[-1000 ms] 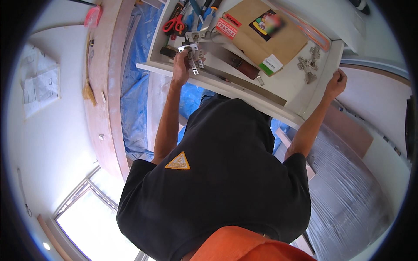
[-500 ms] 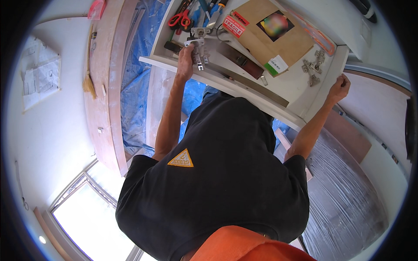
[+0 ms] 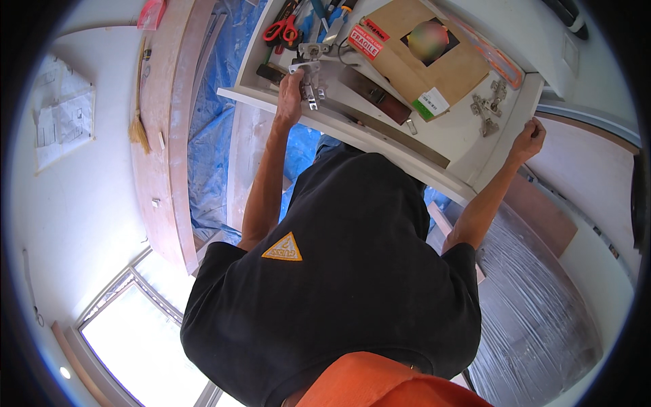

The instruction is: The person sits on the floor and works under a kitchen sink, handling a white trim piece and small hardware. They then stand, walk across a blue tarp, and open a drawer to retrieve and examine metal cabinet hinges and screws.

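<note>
A white drawer (image 3: 380, 144) stands pulled out in front of me. Over its front left corner, my left hand (image 3: 290, 100) is closed on a metal cabinet hinge (image 3: 312, 89). Another metal hinge (image 3: 313, 51) lies just beyond it, near red-handled scissors (image 3: 283, 32). My right hand (image 3: 527, 141) has its fingers curled against the drawer's right side wall. Inside, a dark hand plane (image 3: 374, 93) rests beside a brown cardboard envelope (image 3: 413, 64) with stickers. More metal hinges (image 3: 487, 108) are piled toward the right side.
Several hand tools (image 3: 332, 24) crowd the drawer's far left. An orange-edged tool (image 3: 498, 64) lies along the back right. Blue plastic sheeting (image 3: 211, 152) covers the floor at left, beside a long wooden panel (image 3: 163, 136) and a small broom (image 3: 139, 132). Plastic-wrapped boards (image 3: 532, 292) stand at right.
</note>
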